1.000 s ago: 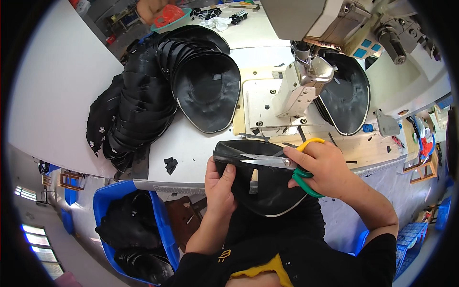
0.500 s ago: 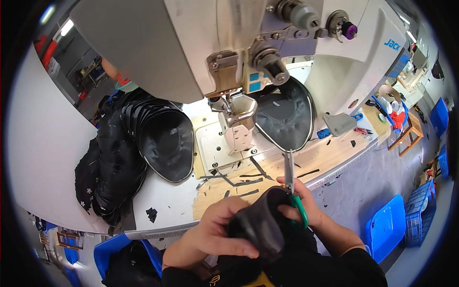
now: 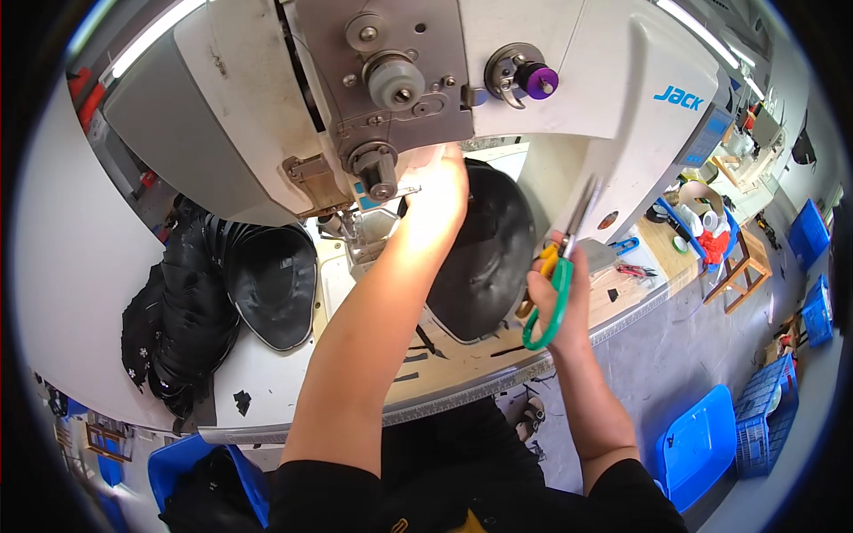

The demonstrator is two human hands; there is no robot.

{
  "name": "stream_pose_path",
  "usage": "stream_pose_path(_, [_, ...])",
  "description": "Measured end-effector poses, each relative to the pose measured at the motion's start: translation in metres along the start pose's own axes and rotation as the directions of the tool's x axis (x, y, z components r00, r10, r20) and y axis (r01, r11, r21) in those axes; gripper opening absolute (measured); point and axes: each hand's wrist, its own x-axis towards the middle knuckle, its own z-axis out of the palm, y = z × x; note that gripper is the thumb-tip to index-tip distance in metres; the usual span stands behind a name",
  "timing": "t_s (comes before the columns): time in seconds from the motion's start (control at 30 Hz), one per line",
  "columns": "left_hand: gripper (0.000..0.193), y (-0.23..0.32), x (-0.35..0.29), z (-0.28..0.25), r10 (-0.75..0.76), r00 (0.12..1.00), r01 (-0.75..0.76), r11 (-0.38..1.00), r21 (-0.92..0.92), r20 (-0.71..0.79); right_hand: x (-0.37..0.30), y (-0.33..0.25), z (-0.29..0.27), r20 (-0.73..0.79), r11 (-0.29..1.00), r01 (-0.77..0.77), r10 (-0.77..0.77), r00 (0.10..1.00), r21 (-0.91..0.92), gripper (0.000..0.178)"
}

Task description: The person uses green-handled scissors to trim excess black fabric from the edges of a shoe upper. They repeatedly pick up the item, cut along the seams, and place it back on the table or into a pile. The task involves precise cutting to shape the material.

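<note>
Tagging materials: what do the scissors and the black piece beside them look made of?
Scissor blades: likely steel, grey metallic sheen.
Scissor handles: probably plastic, smooth solid green and yellow.
Black piece: leather or synthetic, can't tell; smooth, soft sheen.

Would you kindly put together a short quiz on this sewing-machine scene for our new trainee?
1. Which hand holds the scissors?
2. True or false: the blades point away from the person's body.
3. Choose one: the left forearm reaches (a) over, (b) under or (c) well clear of the upper housing of the sewing machine.

Key: 1. The right hand. 2. True. 3. (b).
</note>
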Motion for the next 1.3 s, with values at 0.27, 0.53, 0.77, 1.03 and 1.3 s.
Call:
stream_pose_path(0.27, [0.057, -0.017, -0.177, 0.007, 0.452, 0.725, -0.631, 0.738, -0.239, -0.519, 0.002, 0.045, -0.004, -0.104, 0.998, 0.054, -0.051, 0.993, 0.026, 0.059])
stream_pose_path(0.53, [0.071, -0.038, -0.170, 0.076, 0.402, 0.893, -0.449, 0.814, -0.368, -0.201, 0.008, 0.065, 0.020, -0.204, 0.958, 0.267, -0.284, 0.937, -0.108, 0.061])
stream_pose_path(0.77, [0.063, -0.052, -0.147, 0.060, 0.398, 0.910, -0.411, 0.821, -0.398, -0.118, -0.007, 0.048, 0.019, -0.238, 0.967, 0.243, -0.220, 0.946, 0.071, 0.056])
stream_pose_path(1.03, [0.018, -0.202, -0.191, 0.001, 0.099, 0.828, -0.307, 0.904, -0.298, -0.552, -0.045, 0.028, -0.011, -0.044, 0.966, 0.248, -0.252, 0.967, -0.073, 0.046])
stream_pose_path(1.3, [0.020, -0.333, -0.106, 0.014, 0.037, 0.827, 0.005, 0.997, 0.072, -0.561, -0.074, 0.012, 0.020, 0.017, 0.980, 0.166, -0.165, 0.986, -0.107, 0.050])
